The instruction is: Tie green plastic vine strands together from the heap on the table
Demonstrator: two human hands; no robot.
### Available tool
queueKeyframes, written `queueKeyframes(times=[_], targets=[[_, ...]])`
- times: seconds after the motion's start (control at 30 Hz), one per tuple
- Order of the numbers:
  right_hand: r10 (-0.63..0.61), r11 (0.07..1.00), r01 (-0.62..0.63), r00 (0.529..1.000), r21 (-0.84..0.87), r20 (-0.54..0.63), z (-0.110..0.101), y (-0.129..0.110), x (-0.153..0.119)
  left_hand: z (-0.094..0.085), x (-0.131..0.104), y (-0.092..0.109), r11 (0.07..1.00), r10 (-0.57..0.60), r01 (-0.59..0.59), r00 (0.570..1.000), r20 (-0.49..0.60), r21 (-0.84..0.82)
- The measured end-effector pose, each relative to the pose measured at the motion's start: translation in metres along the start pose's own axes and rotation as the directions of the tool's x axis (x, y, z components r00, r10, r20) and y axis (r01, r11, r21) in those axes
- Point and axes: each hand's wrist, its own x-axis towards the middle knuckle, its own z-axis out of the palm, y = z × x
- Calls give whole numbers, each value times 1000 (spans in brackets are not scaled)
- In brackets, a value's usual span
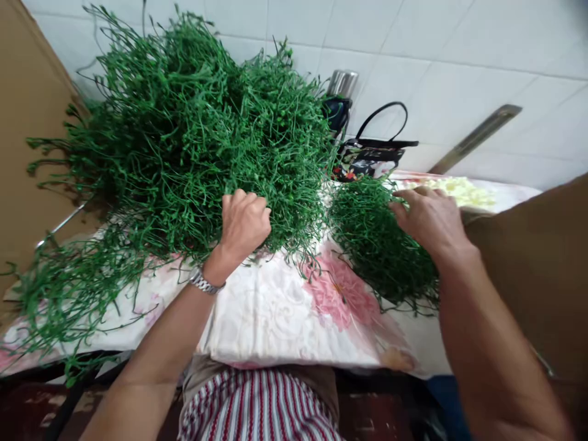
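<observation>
A large heap of thin green stems (pixel 197 135) with small knobbed tips fills the left and middle of the table. At its front edge is my left hand (pixel 245 220), back up, with a metal watch on the wrist. Its fingers are curled into a fist; whatever they hold is hidden beneath. To the right lies a smaller, neater bundle of green stems (pixel 376 239). Over its upper right side hovers my right hand (pixel 429 217), thumb and fingers spread loosely, the fingertips close to the stems. I cannot tell whether they touch them.
Pale yellow small pieces (pixel 463 191) lie behind my right hand. A floral handbag (pixel 372 159), a steel flask (pixel 342 84) and a leaning metal strip (pixel 478 139) stand by the tiled wall. Cardboard panels (pixel 542 257) flank both sides. A floral cloth (pixel 271 312) covers the table.
</observation>
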Motion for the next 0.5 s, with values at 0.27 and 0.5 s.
queueKeyframes(times=[0.27, 0.5], targets=[[-376, 914, 364, 926, 177, 37, -12, -74, -33, -25, -51, -12, 801, -126, 143, 990, 70, -582], [-511, 733, 510, 849, 449, -130, -7, -154, -31, -3, -133, 42, 824, 30, 69, 986, 165, -562]])
